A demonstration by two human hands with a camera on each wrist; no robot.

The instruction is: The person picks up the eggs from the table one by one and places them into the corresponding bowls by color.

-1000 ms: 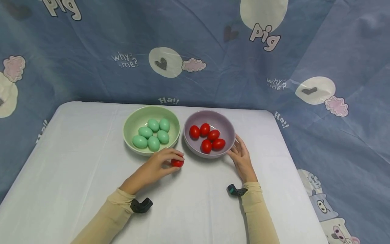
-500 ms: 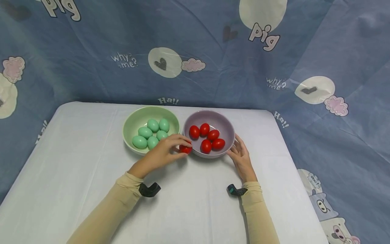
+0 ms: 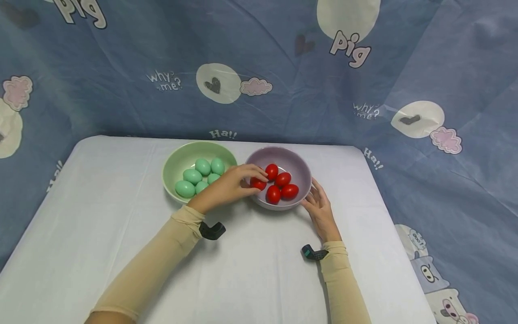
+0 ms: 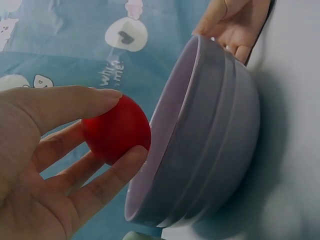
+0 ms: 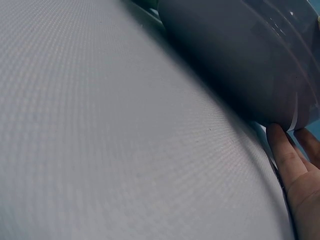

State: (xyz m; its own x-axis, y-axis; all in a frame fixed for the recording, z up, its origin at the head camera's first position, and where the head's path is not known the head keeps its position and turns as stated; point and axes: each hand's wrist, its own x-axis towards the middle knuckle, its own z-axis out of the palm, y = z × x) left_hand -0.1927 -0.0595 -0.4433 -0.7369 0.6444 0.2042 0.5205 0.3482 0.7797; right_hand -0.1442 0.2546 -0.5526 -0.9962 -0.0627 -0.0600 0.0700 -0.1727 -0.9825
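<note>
My left hand (image 3: 234,185) pinches a smooth red egg (image 4: 117,130) between thumb and fingers, at the left rim of the purple bowl (image 3: 301,167). In the left wrist view the egg is level with the bowl's opening. Several other red eggs (image 3: 289,191) lie inside that bowl; one at its left side is now mostly hidden by the left hand and the held egg. My right hand (image 3: 321,216) rests its relaxed fingertips against the outer wall on the bowl's right side. In the right wrist view its fingers (image 5: 286,155) touch low on the bowl.
Left of the purple bowl stands a green bowl (image 3: 171,170) with several pale green eggs (image 3: 185,188) in it, partly covered by the left hand. Both bowls stand near the far edge of a white-covered table (image 3: 267,270). A blue printed cloth (image 3: 283,117) hangs behind.
My left hand has carried the red egg from over the table in front of the bowls up and right to the purple bowl's left rim. The right hand has stayed put.
</note>
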